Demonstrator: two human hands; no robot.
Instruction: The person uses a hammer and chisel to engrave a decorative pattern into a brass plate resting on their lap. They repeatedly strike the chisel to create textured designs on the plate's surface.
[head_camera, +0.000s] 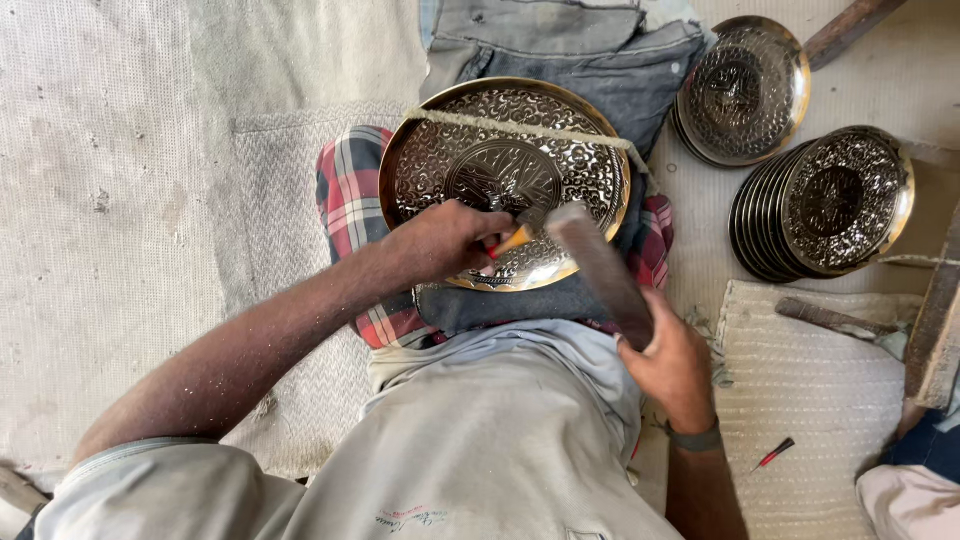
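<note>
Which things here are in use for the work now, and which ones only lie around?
In use: engraved brass plate; small orange-handled punch in left hand; mallet in right hand; cord across the plate; checked cloth under it.

Lying about: two stacks of finished plates; red-handled tool; wooden-handled tool.

No packages, labels, signs or screens in view. Nearest thing to a label: 1 small patch of red and dark script on the grey shirt (470, 440), low on the cloth near the bottom edge of the head view, too small to make out.
</note>
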